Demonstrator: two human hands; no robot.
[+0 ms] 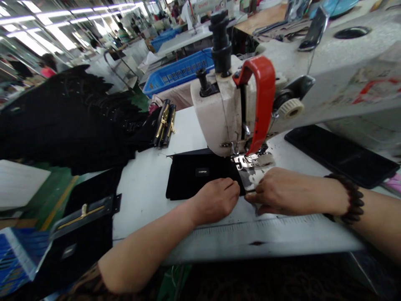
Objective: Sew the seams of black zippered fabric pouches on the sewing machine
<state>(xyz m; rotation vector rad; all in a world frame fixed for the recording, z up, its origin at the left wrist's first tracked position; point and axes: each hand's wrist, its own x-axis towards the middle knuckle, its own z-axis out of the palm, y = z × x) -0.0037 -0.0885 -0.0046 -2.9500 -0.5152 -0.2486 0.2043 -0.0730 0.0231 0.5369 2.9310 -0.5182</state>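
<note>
A black fabric pouch piece [184, 177] with a small label lies flat on the white sewing machine bed, its right edge beside the metal presser foot [240, 162]. Curled over its front right part, my left hand [217, 198] grips the fabric with bent fingers. My right hand [282, 192], with a dark bead bracelet [352, 198] at the wrist, pinches at the piece's front right corner. Its fingertips sit just in front of the presser foot. The sewing machine head [216, 113] with its red guard [263, 100] rises above both hands.
A black phone [341, 154] lies right of the machine. Black pieces with gold zippers [166, 123] rest at the bed's back left, beside a large stack of black fabric pieces [62, 121]. Another zippered piece [84, 225] hangs over the left edge. A blue basket [181, 73] stands behind.
</note>
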